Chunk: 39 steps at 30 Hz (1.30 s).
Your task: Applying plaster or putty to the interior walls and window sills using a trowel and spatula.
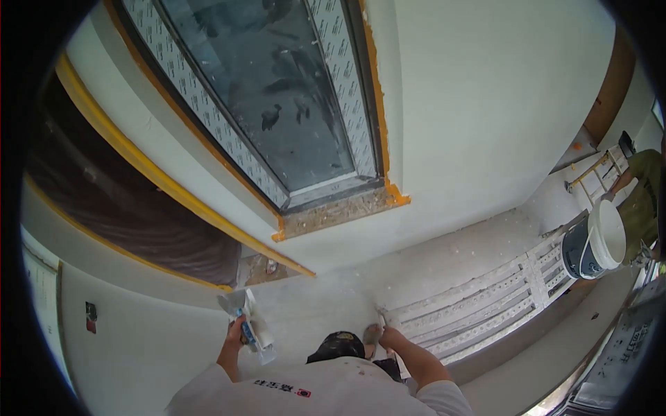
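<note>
- Pale plastered wall [479, 104]: largest surface, smooth, no writing seen on it.
- Window [277, 104]: smudged grey glass. Its frame bears protective film [343, 62], white with small dark print repeated in rows; orange masking tape [380, 111] edges the opening.
- Dark brown plastic sheeting [125, 201]: at left, bordered in yellow tape.
- Slatted metal platform [535, 281]: perforated, whitened with residue, right of the right hand.
- White T-shirt [326, 392] on the wearer: short line of black characters, small red-and-dark emblem beside it.
- Co-worker [642, 194]: far right, olive top, partly cut off; stepladder [595, 168] just beyond.
- Bucket [581, 243]: white rim, dark blue-grey side, on the platform's far end; label not legible.
- Blue-handled plastering tool [261, 331]: broad pale blade, left of the wearer, near the wall's lower part; brand not legible.
- Left hand [234, 338]: fingers closed around the tool's handle.
- Right hand [394, 338]: near the platform's near end, fingers curled; cannot tell whether anything is gripped.
</note>
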Each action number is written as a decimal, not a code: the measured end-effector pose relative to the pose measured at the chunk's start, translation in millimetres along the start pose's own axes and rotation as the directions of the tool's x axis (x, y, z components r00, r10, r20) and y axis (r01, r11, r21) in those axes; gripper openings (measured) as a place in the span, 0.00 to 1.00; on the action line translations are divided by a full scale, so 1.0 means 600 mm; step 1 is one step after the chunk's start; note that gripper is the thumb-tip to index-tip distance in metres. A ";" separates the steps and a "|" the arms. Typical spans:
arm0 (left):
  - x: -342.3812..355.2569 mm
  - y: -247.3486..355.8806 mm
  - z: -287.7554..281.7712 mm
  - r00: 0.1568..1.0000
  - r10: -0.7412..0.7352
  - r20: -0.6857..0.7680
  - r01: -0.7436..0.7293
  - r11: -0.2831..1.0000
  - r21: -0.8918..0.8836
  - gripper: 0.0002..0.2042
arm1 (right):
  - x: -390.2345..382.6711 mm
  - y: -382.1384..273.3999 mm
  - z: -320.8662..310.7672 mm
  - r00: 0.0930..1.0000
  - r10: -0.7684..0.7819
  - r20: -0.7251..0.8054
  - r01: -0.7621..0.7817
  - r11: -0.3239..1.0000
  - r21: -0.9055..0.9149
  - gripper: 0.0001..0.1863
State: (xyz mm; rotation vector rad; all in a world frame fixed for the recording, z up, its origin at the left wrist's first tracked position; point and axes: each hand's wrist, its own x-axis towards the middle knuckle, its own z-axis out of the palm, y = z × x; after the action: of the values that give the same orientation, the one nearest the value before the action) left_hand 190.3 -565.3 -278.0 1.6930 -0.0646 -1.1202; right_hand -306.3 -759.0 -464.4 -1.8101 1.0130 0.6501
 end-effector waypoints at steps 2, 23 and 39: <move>0.023 -0.001 -0.018 0.999 -0.005 0.036 0.002 0.997 0.077 0.22 | -0.056 -0.050 -0.042 0.903 -0.423 0.077 0.380 0.703 -0.601 0.24; -0.337 -0.124 0.460 0.868 0.147 0.475 -0.303 0.914 0.270 0.21 | -0.427 -0.221 0.021 0.589 -0.169 -0.790 0.607 0.739 0.294 0.23; -0.199 -0.147 0.299 0.888 0.103 0.449 -0.280 0.895 0.348 0.22 | -0.324 -0.213 0.072 0.853 0.140 -0.503 0.404 0.432 0.806 0.20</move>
State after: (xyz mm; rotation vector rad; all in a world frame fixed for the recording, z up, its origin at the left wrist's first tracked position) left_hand -40.9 -592.1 -271.3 1.7186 -0.7773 -1.3640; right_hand -298.6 -620.5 -272.8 -1.0139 1.1948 -0.5226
